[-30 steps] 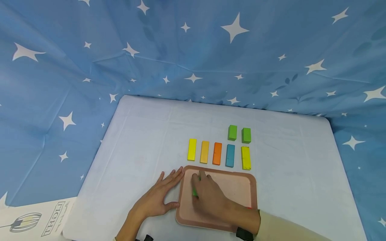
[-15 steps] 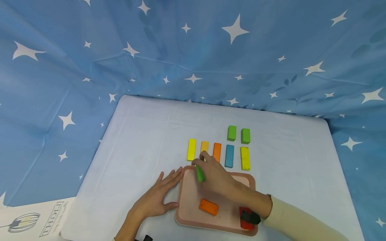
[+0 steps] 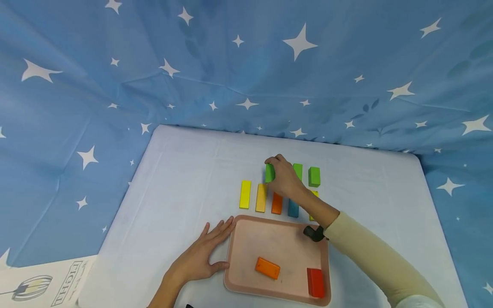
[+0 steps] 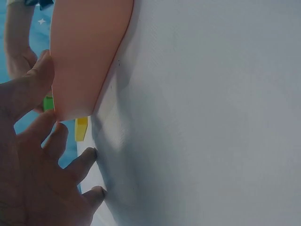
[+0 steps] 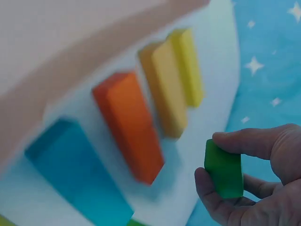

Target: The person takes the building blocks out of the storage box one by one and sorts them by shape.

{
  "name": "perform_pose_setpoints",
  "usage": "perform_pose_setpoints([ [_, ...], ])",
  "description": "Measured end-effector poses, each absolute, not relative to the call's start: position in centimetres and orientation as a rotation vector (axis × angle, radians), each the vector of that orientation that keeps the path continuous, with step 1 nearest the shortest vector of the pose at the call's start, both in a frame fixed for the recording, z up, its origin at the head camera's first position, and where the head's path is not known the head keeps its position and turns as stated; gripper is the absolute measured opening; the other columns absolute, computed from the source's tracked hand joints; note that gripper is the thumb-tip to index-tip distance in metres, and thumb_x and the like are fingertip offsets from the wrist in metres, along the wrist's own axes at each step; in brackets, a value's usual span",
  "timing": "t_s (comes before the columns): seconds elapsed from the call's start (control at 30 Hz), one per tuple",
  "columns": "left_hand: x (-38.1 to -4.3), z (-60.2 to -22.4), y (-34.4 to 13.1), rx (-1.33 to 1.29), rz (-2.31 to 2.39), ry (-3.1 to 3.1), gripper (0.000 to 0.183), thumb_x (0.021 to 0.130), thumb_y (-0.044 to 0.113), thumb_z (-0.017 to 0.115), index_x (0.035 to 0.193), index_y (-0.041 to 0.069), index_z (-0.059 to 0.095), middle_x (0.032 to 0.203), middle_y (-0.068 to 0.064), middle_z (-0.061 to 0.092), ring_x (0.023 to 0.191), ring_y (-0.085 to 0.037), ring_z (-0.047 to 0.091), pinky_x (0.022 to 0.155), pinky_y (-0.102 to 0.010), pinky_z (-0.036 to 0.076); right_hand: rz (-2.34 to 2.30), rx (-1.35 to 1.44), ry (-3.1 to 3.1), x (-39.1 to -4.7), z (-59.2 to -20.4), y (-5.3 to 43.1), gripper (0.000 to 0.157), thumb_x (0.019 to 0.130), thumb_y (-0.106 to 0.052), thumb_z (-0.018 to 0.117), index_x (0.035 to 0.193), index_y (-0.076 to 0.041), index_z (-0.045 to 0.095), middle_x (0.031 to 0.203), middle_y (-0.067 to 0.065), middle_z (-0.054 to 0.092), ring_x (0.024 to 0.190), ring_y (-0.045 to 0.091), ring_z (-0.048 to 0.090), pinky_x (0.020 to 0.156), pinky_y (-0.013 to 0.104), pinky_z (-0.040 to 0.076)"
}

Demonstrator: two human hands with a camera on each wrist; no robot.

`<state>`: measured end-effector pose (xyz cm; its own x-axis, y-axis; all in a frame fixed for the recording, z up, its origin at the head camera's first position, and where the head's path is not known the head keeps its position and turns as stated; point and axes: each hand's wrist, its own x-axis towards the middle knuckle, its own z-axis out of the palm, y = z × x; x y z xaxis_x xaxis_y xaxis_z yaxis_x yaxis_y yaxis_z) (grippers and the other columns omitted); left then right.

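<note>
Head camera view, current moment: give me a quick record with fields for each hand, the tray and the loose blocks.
Right hand: grips a green block, left of two other green blocks
Left hand: spread, touching the tray's left edge
Tray: holds an orange block and a red block
Row beyond tray, left to right: yellow block, tan block, second orange block, blue block, partly hidden yellow block

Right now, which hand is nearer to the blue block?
The right hand: it grips a green block beyond and left of the blue block. The left hand is farther, at the tray's left edge.
</note>
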<state>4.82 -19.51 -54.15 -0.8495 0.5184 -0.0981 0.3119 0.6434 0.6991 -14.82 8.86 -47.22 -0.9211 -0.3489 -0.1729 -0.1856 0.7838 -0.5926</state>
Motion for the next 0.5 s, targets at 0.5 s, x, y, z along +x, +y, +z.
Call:
perform_pose_setpoints([
  [0.5,4.9,-54.1,-19.5,0.657,1.011,2.566,0.109,0.080,0.036,0.089,0.167,0.030,0.025,0.175,0.014,0.014,0.160,-0.023,0.025,0.130,-0.062,0.011,-0.618,-0.278,2.744,-18.3,-49.7,9.8,0.066,0.082,-0.004,0.075,0.144,0.005,0.056,0.137,0.024,0.055,0.113,0.036,0.056,0.100,0.050,0.059],
])
